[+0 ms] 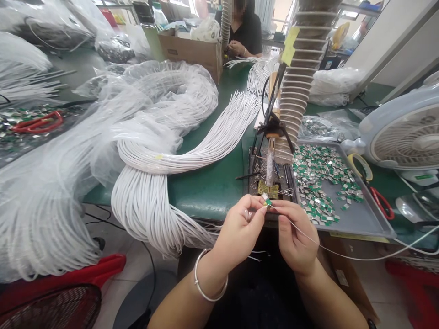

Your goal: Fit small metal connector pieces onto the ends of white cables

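Between finger and thumb, my left hand [242, 227] pinches a small green circuit board with a metal USB plug [266, 199]. My right hand [297, 230] is closed on a thin white cable [310, 238], whose end meets the board; the cable trails off to the right. Both hands are close together at the table's front edge. Just beyond the fingertips stands an upright soldering iron [270, 160], its lower end at a yellowish block [268, 188]. The exact joint between cable and board is too small to make out.
A grey tray [372, 214] of loose USB boards lies at the right, beside red-handled scissors [382, 203], a tape roll [360, 167] and a fan [404, 132]. White cable bundles [192, 160] cover the left. A ribbed hose [302, 73] hangs overhead. A person [245, 34] sits opposite.
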{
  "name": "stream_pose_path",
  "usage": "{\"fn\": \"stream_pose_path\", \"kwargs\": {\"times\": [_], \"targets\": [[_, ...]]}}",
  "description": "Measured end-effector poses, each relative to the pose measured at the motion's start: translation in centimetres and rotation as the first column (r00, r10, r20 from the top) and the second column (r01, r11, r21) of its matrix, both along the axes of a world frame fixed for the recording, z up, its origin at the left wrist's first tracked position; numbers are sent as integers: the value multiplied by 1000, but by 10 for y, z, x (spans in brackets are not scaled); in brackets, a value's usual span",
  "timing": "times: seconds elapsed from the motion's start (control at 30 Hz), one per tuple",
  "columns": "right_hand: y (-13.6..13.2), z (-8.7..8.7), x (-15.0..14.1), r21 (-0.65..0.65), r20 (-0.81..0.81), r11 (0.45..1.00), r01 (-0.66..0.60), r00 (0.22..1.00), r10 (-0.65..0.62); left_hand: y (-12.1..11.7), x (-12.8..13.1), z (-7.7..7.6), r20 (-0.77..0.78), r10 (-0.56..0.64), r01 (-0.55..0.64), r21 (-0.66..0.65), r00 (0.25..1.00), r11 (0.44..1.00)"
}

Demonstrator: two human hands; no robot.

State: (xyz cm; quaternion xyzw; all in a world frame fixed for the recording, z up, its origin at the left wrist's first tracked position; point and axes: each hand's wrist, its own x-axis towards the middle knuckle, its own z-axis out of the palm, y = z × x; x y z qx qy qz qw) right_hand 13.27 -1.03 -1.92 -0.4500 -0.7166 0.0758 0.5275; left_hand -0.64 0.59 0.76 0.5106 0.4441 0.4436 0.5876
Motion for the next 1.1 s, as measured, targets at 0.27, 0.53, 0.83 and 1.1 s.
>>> {"fn": "stream_pose_path", "kwargs": {"times": [0.27,0.53,0.83,1.1], "targets": [[-19,1,14,-10,-8,995,101,995,-101,-19,-10,-14,-263,-82,127,160,961,979],[-9,14,46,-8,115,946,323,940,-320,-16,-12,-13,-18,-180,177,-91,984,980],[33,17,79,-257,507,916,307,850,-142,-13,-6,-27,282,-116,149,-101,952,984],[39,19,78,-394,576,831,393,810,-110,-12,-3,-28,355,-67,123,-137,932,983]]}}
